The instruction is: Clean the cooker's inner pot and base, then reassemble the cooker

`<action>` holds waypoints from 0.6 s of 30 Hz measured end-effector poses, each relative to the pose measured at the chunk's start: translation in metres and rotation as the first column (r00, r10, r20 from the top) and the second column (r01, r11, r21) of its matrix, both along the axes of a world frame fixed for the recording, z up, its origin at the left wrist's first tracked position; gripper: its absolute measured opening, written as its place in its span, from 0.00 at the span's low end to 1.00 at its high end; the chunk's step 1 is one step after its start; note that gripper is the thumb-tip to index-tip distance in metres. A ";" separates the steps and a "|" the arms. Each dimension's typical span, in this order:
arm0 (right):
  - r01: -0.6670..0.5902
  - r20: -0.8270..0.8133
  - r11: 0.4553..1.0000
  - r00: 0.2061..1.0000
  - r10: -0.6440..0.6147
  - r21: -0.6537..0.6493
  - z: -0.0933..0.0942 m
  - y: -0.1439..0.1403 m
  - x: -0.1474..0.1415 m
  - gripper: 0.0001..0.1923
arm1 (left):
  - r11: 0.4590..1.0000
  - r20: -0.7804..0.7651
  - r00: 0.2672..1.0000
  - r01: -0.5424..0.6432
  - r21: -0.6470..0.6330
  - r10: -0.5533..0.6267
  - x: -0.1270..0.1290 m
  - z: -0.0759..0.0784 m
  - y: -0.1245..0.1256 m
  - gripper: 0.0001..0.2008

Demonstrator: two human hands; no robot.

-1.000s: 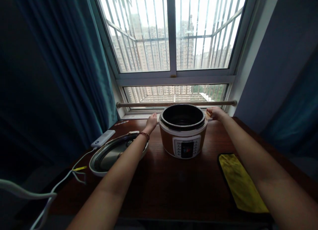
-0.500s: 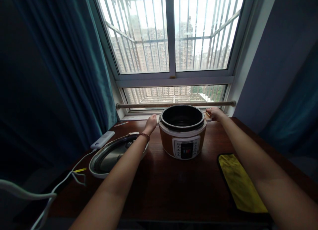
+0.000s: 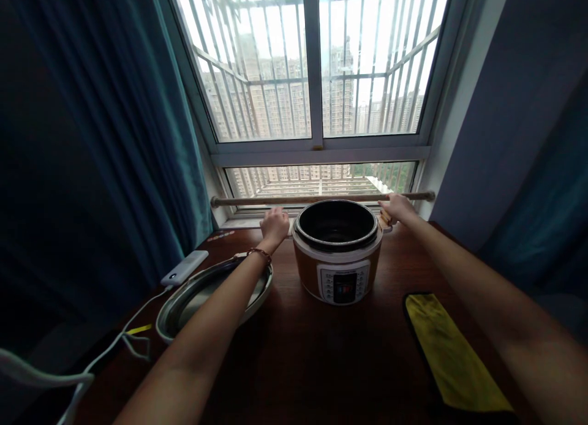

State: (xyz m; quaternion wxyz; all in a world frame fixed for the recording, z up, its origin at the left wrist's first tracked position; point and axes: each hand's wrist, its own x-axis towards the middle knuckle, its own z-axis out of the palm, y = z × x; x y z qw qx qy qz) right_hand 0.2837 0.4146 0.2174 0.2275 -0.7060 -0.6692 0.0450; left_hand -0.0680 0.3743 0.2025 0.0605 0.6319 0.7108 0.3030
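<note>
As both hands grip the pressure cooker (image 3: 337,253) side handles, left hand (image 3: 274,224) & right hand (image 3: 397,207) pressed together, keep it level.

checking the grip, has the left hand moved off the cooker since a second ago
Yes. The left hand has come away from the cooker rim: a gap now shows between them, and it sits nearer the wooden rod than before.

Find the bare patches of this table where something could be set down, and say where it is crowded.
Bare wood lies in front of the cooker, between the lid and the yellow cloth. The left side is crowded: lid, power bank, cables.
</note>
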 end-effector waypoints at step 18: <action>0.005 0.314 0.995 0.949 0.026 -0.099 0.057 -0.002 -0.046 0.19 | 0.922 0.396 0.886 0.336 -0.190 -0.242 0.009 0.055 0.025 0.12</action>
